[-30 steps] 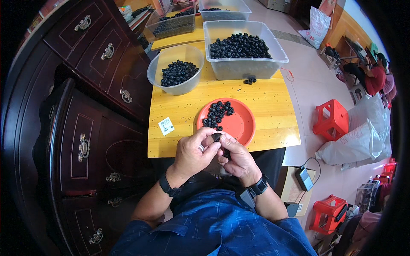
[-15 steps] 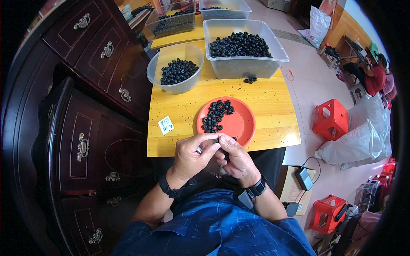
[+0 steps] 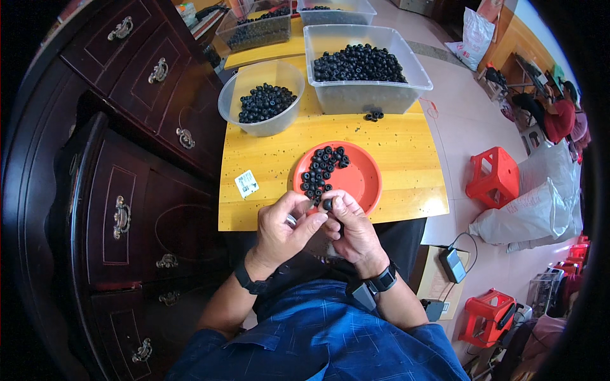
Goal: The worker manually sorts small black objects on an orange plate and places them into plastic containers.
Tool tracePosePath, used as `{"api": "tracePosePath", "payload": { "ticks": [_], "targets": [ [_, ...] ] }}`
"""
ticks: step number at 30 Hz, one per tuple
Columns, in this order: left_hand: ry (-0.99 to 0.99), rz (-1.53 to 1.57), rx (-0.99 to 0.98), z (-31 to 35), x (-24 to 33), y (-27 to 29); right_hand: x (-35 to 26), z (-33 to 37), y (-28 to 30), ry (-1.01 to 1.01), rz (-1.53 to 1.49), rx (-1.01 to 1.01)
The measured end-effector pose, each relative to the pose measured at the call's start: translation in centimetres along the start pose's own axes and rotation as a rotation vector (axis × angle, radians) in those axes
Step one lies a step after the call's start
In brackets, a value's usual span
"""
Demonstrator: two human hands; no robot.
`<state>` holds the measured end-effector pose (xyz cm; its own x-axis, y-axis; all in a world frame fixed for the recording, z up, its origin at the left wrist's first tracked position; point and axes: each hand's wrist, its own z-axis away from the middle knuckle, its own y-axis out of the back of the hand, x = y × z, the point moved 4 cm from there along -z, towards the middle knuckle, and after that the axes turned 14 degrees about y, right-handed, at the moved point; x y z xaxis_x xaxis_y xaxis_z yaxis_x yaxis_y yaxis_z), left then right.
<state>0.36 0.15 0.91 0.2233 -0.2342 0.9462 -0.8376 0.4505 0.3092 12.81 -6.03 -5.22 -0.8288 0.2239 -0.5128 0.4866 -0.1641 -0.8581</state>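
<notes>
Both hands meet just over the near edge of a red round plate [image 3: 362,181], thumbs and fingertips close together. My right hand [image 3: 357,238] pinches a small black ring-shaped part [image 3: 328,204] between thumb and finger; something dark also shows within its curled fingers. My left hand [image 3: 279,228] is closed beside it, with a silvery bit showing between the fingers and a reddish spot by the fingertips. What it holds is mostly hidden. Several more black ring-shaped parts [image 3: 325,166] lie on the plate's left half.
On the yellow table [image 3: 406,159] stand a round clear tub [image 3: 267,127] and a rectangular clear bin [image 3: 368,98], both holding black parts. A white label [image 3: 246,184] lies at left. Dark wooden drawers [image 3: 149,165] flank the left side; a red stool [image 3: 492,178] is at right.
The fingertips have moved slightly apart, and the black part now shows more plainly in my right hand. A reddish spot has come into sight at my left fingertips.
</notes>
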Motion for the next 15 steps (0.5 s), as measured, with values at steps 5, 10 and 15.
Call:
{"api": "tracePosePath", "payload": {
  "ticks": [5, 10, 15],
  "targets": [
    [0.02, -0.096, -0.194, -1.2, 0.6, 0.8, -0.5, 0.0, -0.3, 0.002, -0.022, -0.043],
    [0.023, -0.176, -0.248, -1.5, 0.8, 0.8, -0.2, 0.0, -0.1, -0.005, -0.006, -0.047],
    [0.021, -0.24, -0.295, -1.5, 0.4, 0.6, -0.1, 0.1, 0.2, -0.004, 0.023, -0.046]
  ]
}}
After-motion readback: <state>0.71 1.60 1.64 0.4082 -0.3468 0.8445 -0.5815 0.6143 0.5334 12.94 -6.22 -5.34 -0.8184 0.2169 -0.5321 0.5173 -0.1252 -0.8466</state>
